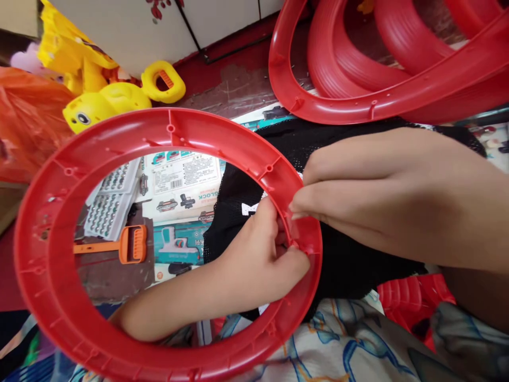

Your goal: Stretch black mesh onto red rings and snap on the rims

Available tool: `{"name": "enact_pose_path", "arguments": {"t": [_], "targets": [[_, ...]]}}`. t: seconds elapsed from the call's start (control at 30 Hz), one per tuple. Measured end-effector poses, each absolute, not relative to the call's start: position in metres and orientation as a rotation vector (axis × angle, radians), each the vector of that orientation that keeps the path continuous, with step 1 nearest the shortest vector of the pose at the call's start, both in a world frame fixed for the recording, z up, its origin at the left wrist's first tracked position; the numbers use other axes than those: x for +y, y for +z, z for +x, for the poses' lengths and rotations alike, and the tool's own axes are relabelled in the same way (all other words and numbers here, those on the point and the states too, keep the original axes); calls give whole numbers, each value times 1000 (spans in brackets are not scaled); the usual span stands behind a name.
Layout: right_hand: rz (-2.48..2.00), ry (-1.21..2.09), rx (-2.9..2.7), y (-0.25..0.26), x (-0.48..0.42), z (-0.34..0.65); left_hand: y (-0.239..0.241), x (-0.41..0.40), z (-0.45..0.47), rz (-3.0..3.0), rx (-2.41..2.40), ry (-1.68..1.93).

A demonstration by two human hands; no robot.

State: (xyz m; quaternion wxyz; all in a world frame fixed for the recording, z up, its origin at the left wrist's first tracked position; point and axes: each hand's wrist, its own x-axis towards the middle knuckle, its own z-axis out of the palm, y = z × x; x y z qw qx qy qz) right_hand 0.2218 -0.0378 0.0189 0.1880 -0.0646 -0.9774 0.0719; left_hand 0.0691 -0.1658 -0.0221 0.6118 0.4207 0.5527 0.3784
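Observation:
A large red plastic ring (43, 212), with ribs and small screw posts on its upper face, is held up at a tilt in front of me. My left arm passes through the ring's opening. My left hand (266, 254) is closed on the ring's right side, its thumb on the ribbed face. My right hand (382, 196) comes in from the right with fingers pinched together at the same part of the ring. What lies between those fingertips, if anything, is hidden. Black mesh cloth (345, 265) with white marks lies beneath both hands.
More red rings (330, 111) are stacked at the upper right. Through the opening show a clear case of small shiny pieces (107, 212), an orange plastic handle (133, 244) and a printed box sheet (183, 185). A yellow toy (111, 101) and an orange bag (32, 122) sit left.

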Motion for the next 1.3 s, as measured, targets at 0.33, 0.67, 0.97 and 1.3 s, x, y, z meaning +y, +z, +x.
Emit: {"name": "enact_pose_path", "arguments": {"t": [0.33,0.67,0.97,1.3], "targets": [[-138,426,-2715,19,-36,214,-11,-172,74,859,1058,947],[-284,74,-2702,14,-39,221,-24,-166,71,905,1129,1182],[-105,197,-2789,20,-35,221,-19,-166,53,991,1158,780],[-81,399,-2814,12,-36,216,-14,-171,59,890,1012,759]]}}
